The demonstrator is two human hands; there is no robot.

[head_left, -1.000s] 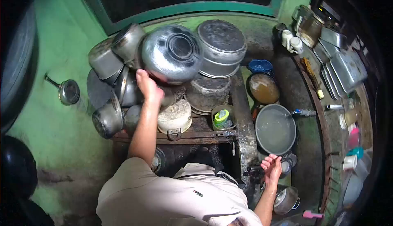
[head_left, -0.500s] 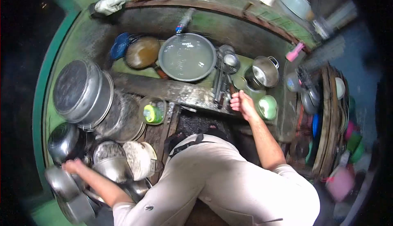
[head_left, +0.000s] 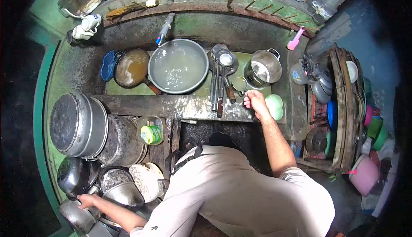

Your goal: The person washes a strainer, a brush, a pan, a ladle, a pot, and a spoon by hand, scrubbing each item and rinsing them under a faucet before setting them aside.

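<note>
My left hand [head_left: 88, 201] reaches down to the stacked cookware at lower left. Its fingers are bent together between a dark shiny pan [head_left: 72, 176] and a silver pot [head_left: 77, 216]; whatever they grip is hidden. My right hand [head_left: 256, 102] is closed in a loose fist over the near edge of the washing area, its contents not visible. Close by it are a small round dish with a handle [head_left: 239, 83], a steel pot [head_left: 263, 68] and a pale green bowl [head_left: 274, 107]. Several long-handled ladles [head_left: 219, 76] lie left of it.
A grey basin of cloudy water [head_left: 178, 66] sits below a tap [head_left: 164, 30]. Beside it rests a brown-coated frying pan [head_left: 132, 68]. Large blackened pots [head_left: 78, 125] and a green tub [head_left: 151, 134] stand at left. A wooden rack [head_left: 342, 108] holds dishes at right.
My view has shifted, so the basin sits further left and the left-hand cookware lower. My right hand has moved slightly right relative to the ladles; my left hand stays by the same pots.
</note>
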